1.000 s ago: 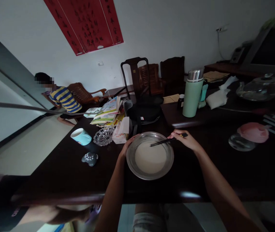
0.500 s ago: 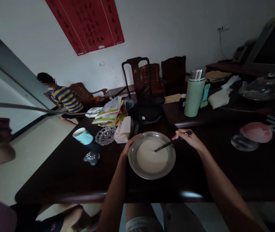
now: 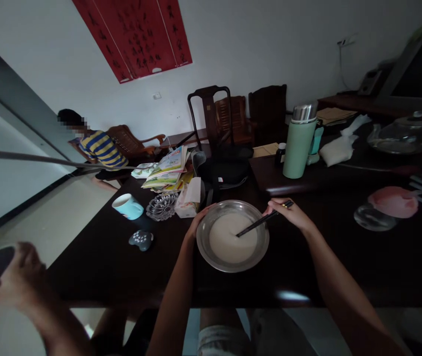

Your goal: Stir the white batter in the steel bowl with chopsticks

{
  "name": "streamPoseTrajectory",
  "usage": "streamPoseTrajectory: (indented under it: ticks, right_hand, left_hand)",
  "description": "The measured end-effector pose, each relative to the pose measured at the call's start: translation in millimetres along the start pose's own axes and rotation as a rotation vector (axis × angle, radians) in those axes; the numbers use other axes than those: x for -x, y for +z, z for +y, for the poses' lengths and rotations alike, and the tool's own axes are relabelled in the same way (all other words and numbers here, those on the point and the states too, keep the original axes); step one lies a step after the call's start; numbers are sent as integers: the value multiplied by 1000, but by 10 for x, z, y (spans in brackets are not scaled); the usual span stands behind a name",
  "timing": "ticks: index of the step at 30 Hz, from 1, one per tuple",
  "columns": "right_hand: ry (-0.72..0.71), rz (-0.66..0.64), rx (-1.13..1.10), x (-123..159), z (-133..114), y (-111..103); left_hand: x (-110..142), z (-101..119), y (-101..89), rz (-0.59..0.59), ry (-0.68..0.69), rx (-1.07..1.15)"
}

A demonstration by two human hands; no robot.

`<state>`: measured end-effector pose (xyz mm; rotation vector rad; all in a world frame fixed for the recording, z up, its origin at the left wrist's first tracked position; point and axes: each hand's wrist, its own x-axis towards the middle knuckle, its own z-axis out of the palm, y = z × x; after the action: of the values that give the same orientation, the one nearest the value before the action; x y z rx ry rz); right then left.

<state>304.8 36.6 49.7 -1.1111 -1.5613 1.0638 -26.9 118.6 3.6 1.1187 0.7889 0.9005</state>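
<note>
A wide metal bowl [image 3: 232, 267] stands on the dark table in front of me, holding a pale, creamy liquid [image 3: 229, 249]. My left hand [image 3: 199, 223] is closed on the bowl's left rim, its fingers partly hidden behind the edge. In my right hand [image 3: 289, 212], at the bowl's right side, is a pair of black chopsticks [image 3: 256, 225], slanting down to the left. Their lower ends dip into the liquid near its middle.
Left of the bowl are a game controller [image 3: 141, 240], a light blue mug [image 3: 128, 207], a glass dish [image 3: 162, 206] and a tissue pack [image 3: 189, 199]. A green thermos [image 3: 300, 143] stands behind right. Another person's hand [image 3: 21, 277] holds a dark object at far left.
The chopstick tips have shifted slightly within the liquid. My left hand stays on the rim. At far left, the other person's arms have moved lower and further into view.
</note>
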Motion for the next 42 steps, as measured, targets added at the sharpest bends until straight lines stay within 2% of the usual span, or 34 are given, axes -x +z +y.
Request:
streamPoseTrajectory:
  ticks: [4,10,16,18,22,24,28,30,33,35,40,42]
  right_hand:
    - [-38,-106,54,-12,-18,90]
    - [-15,54,33,-5,-3,-21]
    - [-59,-114,72,-11,-11,98]
    - [-68,-79,93,-17,-4,103]
    - [-22,76,47,-7,25,1]
    - [-12,44,30,-1,26,-7]
    - [-51,-118,76,-10,12,91]
    - [-60,-108,100,-19,17,100]
    - [-40,14,69,-17,35,26]
    - [-14,45,23,-8,35,-13]
    - [-36,-100,53,-9,-16,91]
    - [-61,-99,84,-19,-25,113]
  left_hand:
    - [-4,1,3,-5,9,-11]
    - [-21,-23,-19,2,14,-23]
    - [-38,-38,-45,-17,39,-33]
    - [-34,-33,-39,-16,28,-26]
    - [-21,-13,-18,-29,13,-37]
    - [-17,-10,-15,-34,22,-43]
    - [-20,-26,-22,-30,19,-22]
    - [-22,-34,-25,-26,17,-9]
    - [-25,-33,-25,-31,31,-9]
    - [-25,-25,-25,-35,34,-15]
    - [-28,-18,-24,-16,32,-32]
    - [-27,-21,-20,-11,21,-29]
